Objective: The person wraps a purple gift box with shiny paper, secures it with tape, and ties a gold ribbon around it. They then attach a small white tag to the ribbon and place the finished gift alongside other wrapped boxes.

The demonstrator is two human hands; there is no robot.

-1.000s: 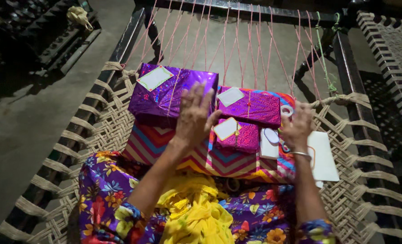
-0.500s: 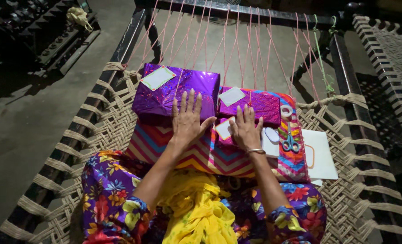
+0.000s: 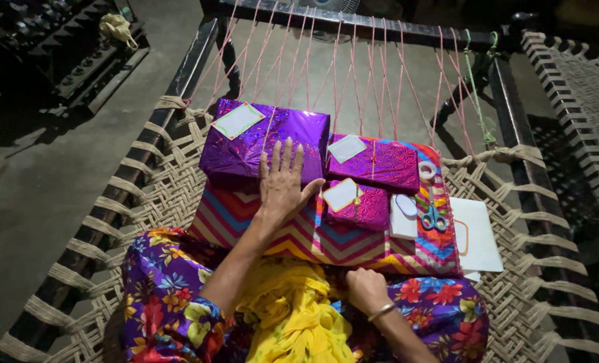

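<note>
Head view: the left hand [image 3: 282, 185] lies flat, fingers [image 3: 280, 156] spread open, on the near edge of a large purple foil-wrapped box [image 3: 245, 151], palm over the striped chevron sheet [image 3: 245, 215] beneath. The right hand [image 3: 366, 289] rests low at the near edge of that sheet, on the floral-clothed lap, fingers curled loosely and holding nothing. A flat magenta wrapped box [image 3: 380, 165] sits just beside the purple one toward the bed's far end, and a small magenta box [image 3: 363, 205] lies in front of it. Scissors [image 3: 434, 216], a tape roll [image 3: 427, 169] and white paper [image 3: 481, 232] lie toward the woven bed's [image 3: 151, 195] right edge.
</note>
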